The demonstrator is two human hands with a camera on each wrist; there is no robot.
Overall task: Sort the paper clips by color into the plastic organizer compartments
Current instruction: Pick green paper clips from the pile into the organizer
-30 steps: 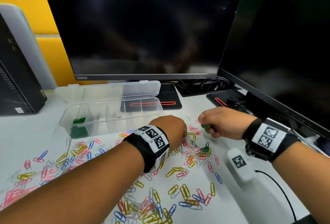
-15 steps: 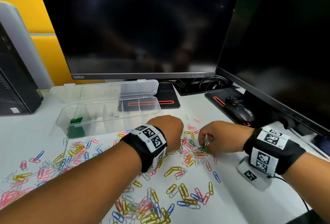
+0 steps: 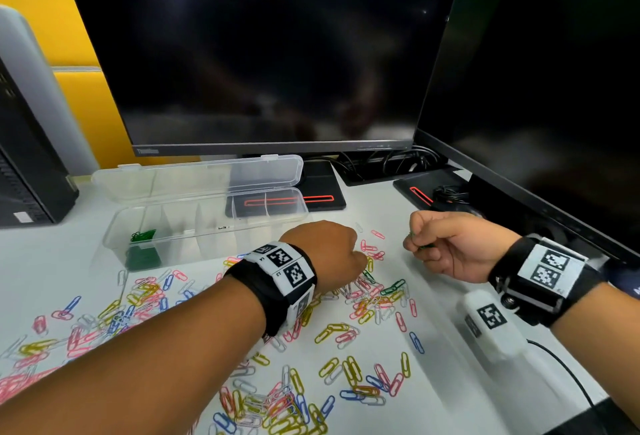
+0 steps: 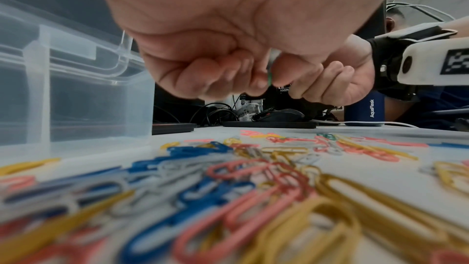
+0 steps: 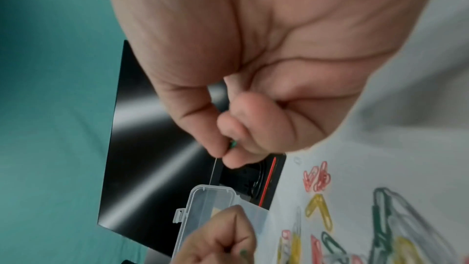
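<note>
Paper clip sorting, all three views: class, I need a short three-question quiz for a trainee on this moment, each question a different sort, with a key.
1. True or false: the organizer has its lid shut.
2. Which colour of clips already lies in a compartment? A. pink B. green C. blue
3. Fill in: the right hand pinches a ____ clip.

Key: 1 false, the lid is folded back. 2 B, in the leftmost compartment. 3 green; the left hand also pinches a green clip, above the loose clips on the table.
</note>
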